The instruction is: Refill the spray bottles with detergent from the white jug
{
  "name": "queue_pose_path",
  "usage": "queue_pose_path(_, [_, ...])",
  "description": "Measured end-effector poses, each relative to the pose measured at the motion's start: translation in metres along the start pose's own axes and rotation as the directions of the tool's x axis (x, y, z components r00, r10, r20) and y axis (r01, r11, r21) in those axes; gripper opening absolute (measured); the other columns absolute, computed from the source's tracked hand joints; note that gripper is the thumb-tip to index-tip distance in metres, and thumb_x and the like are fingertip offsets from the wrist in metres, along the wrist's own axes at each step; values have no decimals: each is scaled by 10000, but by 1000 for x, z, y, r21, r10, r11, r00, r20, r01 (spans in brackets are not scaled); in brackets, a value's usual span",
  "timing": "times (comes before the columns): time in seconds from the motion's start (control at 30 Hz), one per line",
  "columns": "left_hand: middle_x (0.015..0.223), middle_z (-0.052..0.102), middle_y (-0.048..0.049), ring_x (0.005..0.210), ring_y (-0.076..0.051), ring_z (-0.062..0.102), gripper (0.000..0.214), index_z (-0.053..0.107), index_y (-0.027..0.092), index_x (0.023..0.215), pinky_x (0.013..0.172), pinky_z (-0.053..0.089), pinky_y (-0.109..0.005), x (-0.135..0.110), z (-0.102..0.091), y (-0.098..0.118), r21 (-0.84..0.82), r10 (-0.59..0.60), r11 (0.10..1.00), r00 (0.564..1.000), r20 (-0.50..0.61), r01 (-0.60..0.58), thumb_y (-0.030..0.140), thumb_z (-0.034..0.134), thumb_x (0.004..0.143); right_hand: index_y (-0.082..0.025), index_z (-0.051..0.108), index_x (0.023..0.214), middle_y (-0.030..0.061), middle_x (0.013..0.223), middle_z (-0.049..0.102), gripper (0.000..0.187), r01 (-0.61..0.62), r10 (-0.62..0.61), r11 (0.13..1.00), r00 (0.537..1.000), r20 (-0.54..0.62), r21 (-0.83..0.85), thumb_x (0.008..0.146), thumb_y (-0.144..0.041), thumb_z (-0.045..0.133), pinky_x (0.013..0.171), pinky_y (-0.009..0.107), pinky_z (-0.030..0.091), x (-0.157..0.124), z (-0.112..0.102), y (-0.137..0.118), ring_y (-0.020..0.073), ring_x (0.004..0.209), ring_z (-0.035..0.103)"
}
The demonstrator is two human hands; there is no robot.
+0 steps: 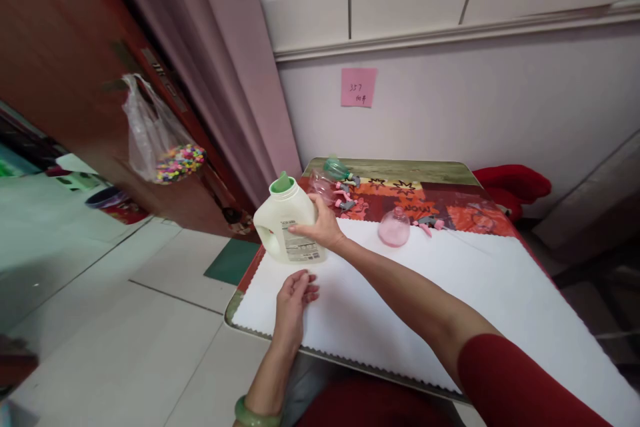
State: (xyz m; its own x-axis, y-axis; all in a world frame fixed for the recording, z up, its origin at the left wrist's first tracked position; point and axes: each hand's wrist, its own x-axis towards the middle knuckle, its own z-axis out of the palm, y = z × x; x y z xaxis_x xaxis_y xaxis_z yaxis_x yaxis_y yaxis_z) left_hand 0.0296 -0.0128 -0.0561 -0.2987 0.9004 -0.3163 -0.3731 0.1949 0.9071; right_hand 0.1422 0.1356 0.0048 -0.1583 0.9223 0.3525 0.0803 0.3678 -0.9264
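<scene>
A cream-coloured detergent jug (pixel 274 223) with a printed back label stands at the table's left edge, its mouth uncapped and a green pouring spout showing inside. My right hand (pixel 323 223) reaches across and grips the jug's right side, thumb over the label. Just in front of the jug, my left hand (pixel 293 303) hovers over the white mat with loosely curled fingers slightly apart and nothing visible in them. To the right sits a round pink clear bottle (pixel 394 231) without its top. Beside it lies a pink and grey spray head (pixel 429 223) with a thin tube.
Behind the jug lie a green clear bottle (pixel 336 167), another pink bottle (pixel 320 185) and pink-grey spray heads (pixel 345 201). A scalloped white mat (pixel 400 307) covers much of the table. A bag of colourful pieces (pixel 177 161) hangs from the door at left.
</scene>
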Motion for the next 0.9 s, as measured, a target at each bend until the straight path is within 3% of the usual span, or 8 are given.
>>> queue_pose_path(0.17, [883, 749, -83, 749, -185, 681, 469, 722, 162, 990, 680, 526, -293, -4, 24, 4, 212, 54, 972, 977, 208, -99, 415, 899, 637, -191, 383, 1488, 179, 1478, 533, 1057, 50, -44, 996, 996, 73, -75, 615, -495, 897, 1126, 488, 415, -24, -24, -1, 325, 1347, 532])
queue_pose_path(0.23, [923, 745, -84, 810, -200, 679, 476, 716, 172, 996, 731, 528, -316, 1, 37, 1, 292, 81, 942, 954, 287, -168, 441, 887, 642, -197, 386, 1502, 188, 1526, 498, 968, 113, -114, 984, 993, 1, -134, 709, -507, 845, 1158, 485, 392, -37, -55, -9, 318, 1405, 494])
queue_pose_path(0.33, [1009, 733, -93, 865, -219, 674, 479, 700, 186, 1017, 799, 532, -365, 8, 57, -9, 390, 125, 878, 921, 369, -276, 469, 863, 667, -208, 513, 1402, 119, 1248, 714, 623, 146, -195, 952, 967, -163, -269, 879, -498, 689, 1034, 386, 507, -53, -131, -16, 243, 1153, 683])
queue_pose_path(0.4, [1051, 721, -100, 907, -242, 678, 478, 682, 196, 1044, 842, 533, -409, 12, 72, -19, 444, 180, 813, 887, 425, -377, 485, 838, 696, -221, 623, 1271, 83, 1099, 763, 415, -78, -84, 878, 946, -313, -473, 972, -494, 531, 896, 329, 552, -59, -194, -11, 216, 1004, 725])
queue_pose_path(0.43, [1067, 716, -103, 939, -256, 680, 482, 672, 201, 1055, 865, 530, -430, 14, 80, -24, 456, 205, 785, 870, 448, -419, 488, 833, 701, -249, 653, 1223, 58, 1104, 768, 380, -253, 11, 771, 923, -384, -585, 1002, -489, 459, 883, 308, 547, -61, -224, -4, 200, 1007, 724])
queue_pose_path(0.57, [1161, 691, -118, 1090, -306, 658, 600, 624, 214, 1131, 977, 487, -483, 25, 121, -47, 444, 255, 757, 842, 475, -480, 459, 871, 643, -203, 757, 907, 112, 866, 780, 191, -517, 217, 558, 846, -487, -649, 835, -372, 702, 874, 412, 531, -67, -305, 36, 316, 963, 721])
queue_pose_path(0.73, [1385, 574, -183, 1332, -361, 530, 870, 520, 203, 1294, 1116, 376, -494, 45, 179, -71, 435, 308, 739, 832, 461, -514, 422, 920, 552, -174, 756, 790, 184, 838, 750, 131, -609, 366, 401, 791, -490, -684, 741, -293, 777, 877, 502, 517, -66, -313, 84, 390, 992, 709])
queue_pose_path(0.9, [1376, 566, -200, 1382, -423, 463, 1013, 485, 220, 1288, 1159, 263, -551, 63, 224, -82, 484, 320, 736, 873, 367, -474, 324, 975, 407, -159, 691, 627, 209, 781, 709, 161, -599, 407, 398, 794, -451, -695, 703, -249, 800, 865, 530, 506, -50, -305, 89, 443, 998, 706])
